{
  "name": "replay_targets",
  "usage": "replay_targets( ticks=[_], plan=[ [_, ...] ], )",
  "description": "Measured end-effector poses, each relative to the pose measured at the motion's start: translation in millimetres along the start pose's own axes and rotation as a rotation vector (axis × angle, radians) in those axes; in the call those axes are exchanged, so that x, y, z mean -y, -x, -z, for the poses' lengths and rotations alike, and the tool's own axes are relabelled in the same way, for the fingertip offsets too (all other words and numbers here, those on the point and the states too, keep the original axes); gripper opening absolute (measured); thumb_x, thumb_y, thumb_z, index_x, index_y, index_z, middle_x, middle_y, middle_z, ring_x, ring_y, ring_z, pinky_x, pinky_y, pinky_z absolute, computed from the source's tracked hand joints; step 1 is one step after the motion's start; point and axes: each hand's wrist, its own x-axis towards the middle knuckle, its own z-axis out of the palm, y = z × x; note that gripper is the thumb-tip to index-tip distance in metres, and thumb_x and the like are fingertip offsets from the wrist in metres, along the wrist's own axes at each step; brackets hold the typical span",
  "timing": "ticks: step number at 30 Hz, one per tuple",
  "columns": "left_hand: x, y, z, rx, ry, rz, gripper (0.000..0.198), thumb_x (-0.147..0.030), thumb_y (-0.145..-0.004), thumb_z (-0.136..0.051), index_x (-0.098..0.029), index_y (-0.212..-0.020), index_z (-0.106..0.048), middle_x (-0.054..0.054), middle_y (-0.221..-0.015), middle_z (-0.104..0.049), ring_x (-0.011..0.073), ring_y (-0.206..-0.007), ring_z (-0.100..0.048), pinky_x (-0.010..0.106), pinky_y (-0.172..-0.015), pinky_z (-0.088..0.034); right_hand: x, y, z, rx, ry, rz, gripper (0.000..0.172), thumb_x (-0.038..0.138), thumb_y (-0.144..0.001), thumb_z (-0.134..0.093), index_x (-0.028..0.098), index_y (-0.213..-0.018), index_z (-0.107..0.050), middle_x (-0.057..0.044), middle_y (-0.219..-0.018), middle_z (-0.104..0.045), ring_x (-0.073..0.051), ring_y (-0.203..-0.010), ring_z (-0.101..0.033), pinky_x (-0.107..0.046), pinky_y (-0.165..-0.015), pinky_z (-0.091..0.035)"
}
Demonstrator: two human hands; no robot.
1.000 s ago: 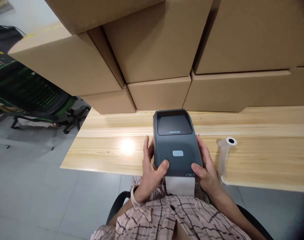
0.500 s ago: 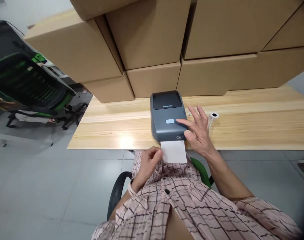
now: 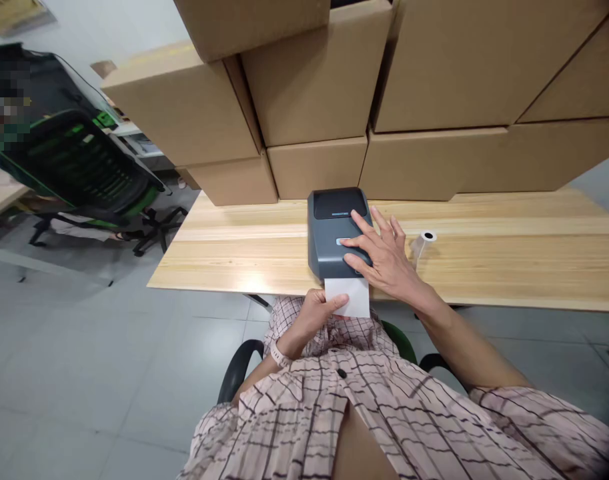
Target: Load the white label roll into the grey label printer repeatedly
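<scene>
A dark grey label printer (image 3: 327, 233) stands near the front edge of the wooden table. White label paper (image 3: 357, 299) sticks out of its front, over the table edge. My left hand (image 3: 318, 310) pinches the paper's left side, thumb on top and fingers below. Over the printer's top lies my right hand (image 3: 381, 257), fingers spread, one fingertip on the light blue button (image 3: 341, 241), which it partly covers. Nothing is held in that hand. Just right of it stands a small white paper roll (image 3: 424, 245) with a dark core.
Stacked cardboard boxes (image 3: 314, 167) line the back of the wooden table (image 3: 509, 253). To the left are an office chair (image 3: 79, 173) and another desk, with a person partly in view. Chair armrests (image 3: 241, 360) flank my body.
My left hand has moved right and taken hold of the paper, thumb over it. The right hand has moved left onto the printer, its fingers spreading over the button. The view has shifted slightly.
</scene>
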Motion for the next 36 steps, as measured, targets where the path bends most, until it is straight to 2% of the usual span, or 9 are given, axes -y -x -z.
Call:
replay_targets(
  ticks=[3, 6, 8, 12, 16, 22, 27, 30, 36],
  plan=[
    [-1.3, 1.8, 13.7, -0.016, -0.166, -0.109, 0.065, -0.077, -0.072, -0.082, -0.013, -0.066, -0.074, 0.003, -0.061, -0.068, 0.0139, -0.059, -0.06, 0.028, -0.06, -0.051, -8.1, 11.9, -4.6, -0.087, -0.145, -0.044, 0.047, 0.063, -0.105, -0.054, 0.034, -0.141, -0.066, -0.004, -0.18, -0.032, -0.041, -0.169, -0.022, -0.076, -0.131, -0.019],
    [-5.2, 3.2, 33.4, -0.316, -0.232, -0.346, 0.062, -0.074, -0.091, -0.066, -0.016, -0.067, -0.07, 0.001, -0.061, -0.064, 0.0137, -0.059, -0.058, 0.027, -0.06, -0.05, -15.6, 31.2, -11.1, -0.23, -0.389, -0.215, 0.063, 0.065, -0.106, -0.048, 0.037, -0.163, -0.044, -0.006, -0.182, -0.028, -0.038, -0.169, -0.024, -0.071, -0.134, -0.022],
    [-11.6, 1.1, 42.8, -0.481, -0.248, -0.508, 0.053, -0.067, -0.099, -0.06, -0.017, -0.095, -0.078, 0.008, -0.092, -0.079, 0.0198, -0.088, -0.073, 0.033, -0.08, -0.06, -15.6, 43.4, -17.5, -0.283, -0.552, -0.329, 0.066, 0.064, -0.109, -0.04, 0.038, -0.169, -0.034, -0.005, -0.181, -0.031, -0.033, -0.169, -0.025, -0.065, -0.137, -0.022],
    [-22.6, -13.8, 40.4, -0.348, -0.355, -0.626, 0.065, -0.063, -0.106, -0.05, -0.025, -0.158, -0.055, 0.012, -0.172, -0.048, 0.0271, -0.163, -0.041, 0.047, -0.136, -0.032, -5.9, 56.5, -33.2, -0.272, -0.701, -0.419, 0.072, 0.069, -0.108, -0.035, 0.034, -0.171, -0.033, -0.005, -0.18, -0.033, -0.03, -0.169, -0.027, -0.058, -0.14, -0.022],
    [-17.7, -27.5, 24.3, -0.329, -0.339, -0.618, 0.073, -0.066, -0.107, -0.043, -0.024, -0.167, -0.045, 0.008, -0.179, -0.036, 0.0271, -0.169, -0.029, 0.047, -0.141, -0.021, -2.9, 59.7, -43.1, -0.263, -0.675, -0.422, 0.067, 0.069, -0.107, -0.039, 0.041, -0.168, -0.039, 0.003, -0.18, -0.034, -0.029, -0.17, -0.022, -0.059, -0.141, -0.015],
    [-24.1, -30.9, 27.1, -0.447, -0.426, -0.727, 0.063, -0.059, -0.111, -0.031, -0.028, -0.156, -0.061, 0.003, -0.173, -0.048, 0.0257, -0.167, -0.032, 0.048, -0.142, -0.019, -8.5, 59.1, -33.9, -0.282, -0.79, -0.305, 0.065, 0.07, -0.108, -0.031, 0.043, -0.166, -0.043, 0.007, -0.178, -0.037, -0.029, -0.169, -0.025, -0.058, -0.141, -0.022],
    [-84.4, -54.8, 37.8, -0.369, -0.468, -0.907, 0.066, -0.061, -0.112, -0.024, -0.028, -0.149, -0.067, 0.004, -0.153, -0.069, 0.0253, -0.156, -0.052, 0.049, -0.142, -0.016, -16.8, 9.1, 0.2, -0.205, -0.6, -0.188, 0.081, 0.082, -0.103, -0.017, 0.043, -0.174, -0.02, 0.007, -0.182, -0.025, -0.031, -0.17, -0.021, -0.059, -0.14, -0.022],
    [-119.5, -85.2, 44.0, -0.279, -0.368, -0.945, 0.069, -0.07, -0.104, -0.048, -0.031, -0.161, -0.053, 0.004, -0.169, -0.053, 0.0283, -0.16, -0.047, 0.043, -0.137, -0.032, -30.0, -47.1, 19.6, -0.224, -0.355, -0.119, 0.087, 0.086, -0.101, -0.01, 0.041, -0.175, -0.009, 0.004, -0.184, -0.019, -0.034, -0.171, -0.015, -0.064, -0.139, -0.014],
    [-101.8, -120.3, 58.1, -0.251, -0.328, -0.562, 0.088, -0.055, -0.091, -0.074, -0.025, -0.167, -0.04, 0.015, -0.173, -0.046, 0.0325, -0.163, -0.041, 0.05, -0.132, -0.038, -49.0, -136.2, 31.3, -0.308, -0.15, -0.133, 0.079, 0.078, -0.105, -0.017, 0.041, -0.174, -0.012, 0.001, -0.181, -0.03, -0.035, -0.169, -0.021, -0.067, -0.136, -0.014]
  ],
)
